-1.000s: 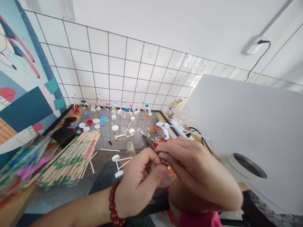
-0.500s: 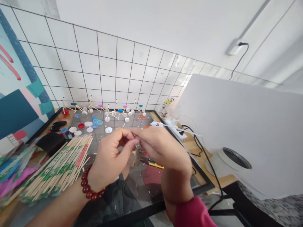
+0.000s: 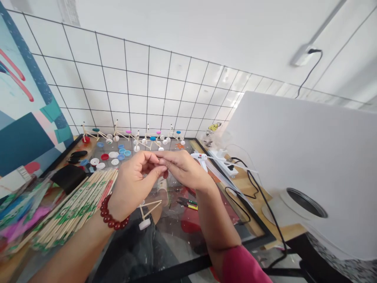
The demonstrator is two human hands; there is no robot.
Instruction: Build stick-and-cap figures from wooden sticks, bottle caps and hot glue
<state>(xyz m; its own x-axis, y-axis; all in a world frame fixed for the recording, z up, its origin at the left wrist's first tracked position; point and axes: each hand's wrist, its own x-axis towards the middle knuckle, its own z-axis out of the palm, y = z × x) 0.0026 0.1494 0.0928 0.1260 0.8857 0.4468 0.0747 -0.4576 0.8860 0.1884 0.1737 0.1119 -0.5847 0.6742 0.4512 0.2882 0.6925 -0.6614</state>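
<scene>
My left hand point(image 3: 137, 177), with a red bead bracelet point(image 3: 111, 220) at its wrist, is closed with thumb and fingers pinched at the centre. My right hand point(image 3: 187, 169) meets it there, its fingertips pressed against the left ones. Whatever lies between the fingertips is too small or hidden to make out. Below my left hand, a small stick frame with a white cap point(image 3: 145, 224) shows over the glass tabletop point(image 3: 173, 232). A white glue gun point(image 3: 200, 157) is just beyond my right hand. Scissors and a yellow-handled tool point(image 3: 190, 204) lie under my right forearm.
Several stick models with bottle-cap wheels point(image 3: 152, 138) stand along the back edge. Loose caps point(image 3: 114, 161) lie before them. Bundled wooden sticks point(image 3: 79, 204) and plastic bags point(image 3: 26, 216) are on the left. A power strip point(image 3: 225, 163), black cables and a round tin point(image 3: 306, 202) are at right.
My right hand has flattened and its forearm has shifted, uncovering more of the glue gun. The small stick frame below my left hand now shows. The camera view has shifted slightly.
</scene>
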